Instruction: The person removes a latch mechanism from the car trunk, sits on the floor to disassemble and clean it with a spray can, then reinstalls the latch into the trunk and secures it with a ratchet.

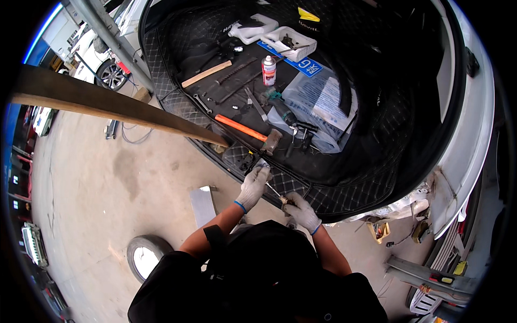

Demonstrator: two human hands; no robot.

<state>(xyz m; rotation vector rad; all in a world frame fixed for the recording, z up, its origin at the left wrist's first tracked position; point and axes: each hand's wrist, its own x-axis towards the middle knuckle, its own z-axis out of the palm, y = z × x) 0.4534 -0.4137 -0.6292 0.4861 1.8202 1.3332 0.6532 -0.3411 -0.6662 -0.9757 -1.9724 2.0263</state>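
Both my hands wear white knitted gloves with blue cuffs and work at the near edge of a car's open boot. My left hand (pixel 253 188) is closed at the quilted black boot lining (pixel 285 180); a small shiny piece shows at its fingertips, too small to name. Lower and to the right, my right hand (pixel 302 211) is closed round the handle end of a screwdriver-like tool. Its thin metal shaft (pixel 274 190) points up and left toward my left hand. A sledgehammer (pixel 242 128) with an orange handle lies just beyond my left hand.
In the boot lie a spray can (pixel 269 71), a wooden stick (pixel 207 74), a spanner (pixel 203 104), a power tool (pixel 284 112), a cut white jug (pixel 293 43) and a blue plate (pixel 307 65). A wooden beam (pixel 118 110) slants in from the left. A wheel (pixel 145 257) lies on the floor.
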